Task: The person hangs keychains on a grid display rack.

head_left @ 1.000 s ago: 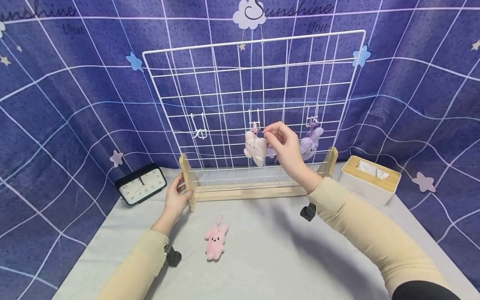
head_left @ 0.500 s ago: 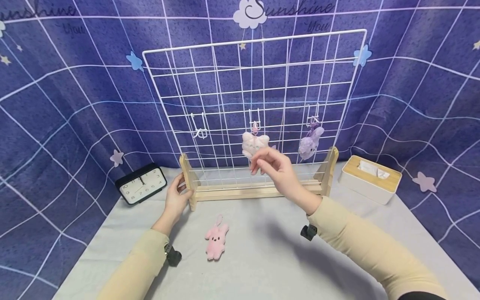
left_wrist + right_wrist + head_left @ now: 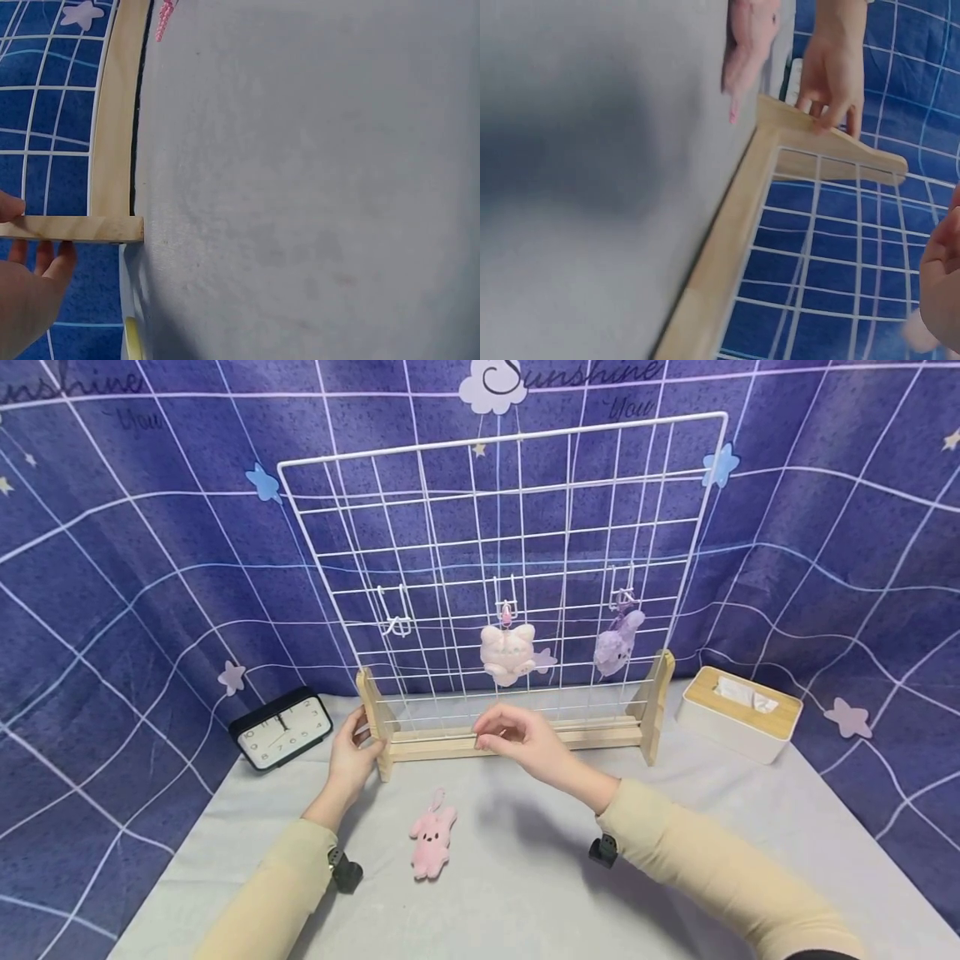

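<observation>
In the head view my left hand [image 3: 352, 758] grips the left wooden foot [image 3: 377, 722] of a white wire grid rack [image 3: 502, 743]. The left wrist view shows the thumb on one side of the foot and the fingers on the other. My right hand [image 3: 528, 747], fingers loosely bent and holding nothing, is in front of the rack's lower wooden bar. Above it a white plush keychain [image 3: 507, 656] hangs from the middle hook. A purple plush keychain [image 3: 617, 647] hangs from the right hook. On the table lies a pink bunny plush keychain [image 3: 432, 843], face up, loop pointing toward the rack.
The left wire hook [image 3: 397, 625] on the grid bears nothing. A black-framed clock [image 3: 282, 728] stands left of the rack, and a tissue box [image 3: 738, 714] with a wooden lid stands on the right. A blue patterned curtain [image 3: 187, 635] hangs behind.
My right hand has come away from the white plush keychain and moved down and left, below it. The keychain now hangs facing forward. My left hand keeps its grip on the foot.
</observation>
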